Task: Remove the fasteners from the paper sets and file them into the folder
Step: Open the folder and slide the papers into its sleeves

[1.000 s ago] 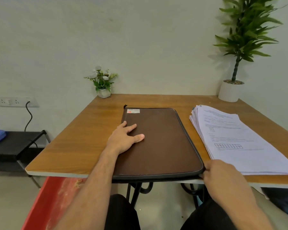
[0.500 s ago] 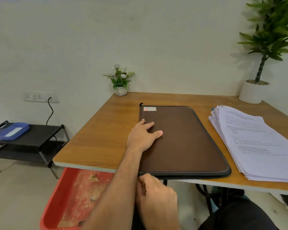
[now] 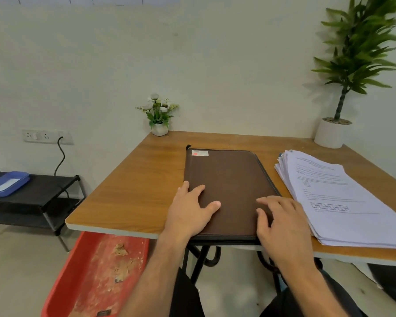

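Both hands lay on the closed brown folder (image 3: 229,191): the left hand (image 3: 190,211) rested flat near its left edge, fingers straight and thumb out, while the right hand (image 3: 281,218) spread its relaxed fingers over the near right part of the cover, gripping nothing. Beneath them the wooden table (image 3: 133,186) carried the folder lengthwise at its middle, the near end reaching just past the table's front edge. Just to the folder's right, apart from it, sat the thick stack of paper sets (image 3: 343,202), printed side up and untouched; their fasteners could not be made out. A tall potted plant (image 3: 343,88) stood at the far right corner and a small flower pot (image 3: 159,120) at the far left. Below the table's left side was a red tub (image 3: 94,275), and further left a black rack (image 3: 37,193) held a blue tray (image 3: 7,183). By the look of it the work stood at its opening step, the folder not yet laid open. Judging from the layout, the next move called for lifting the cover, or first running the zip if still closed, while one hand steadied it.
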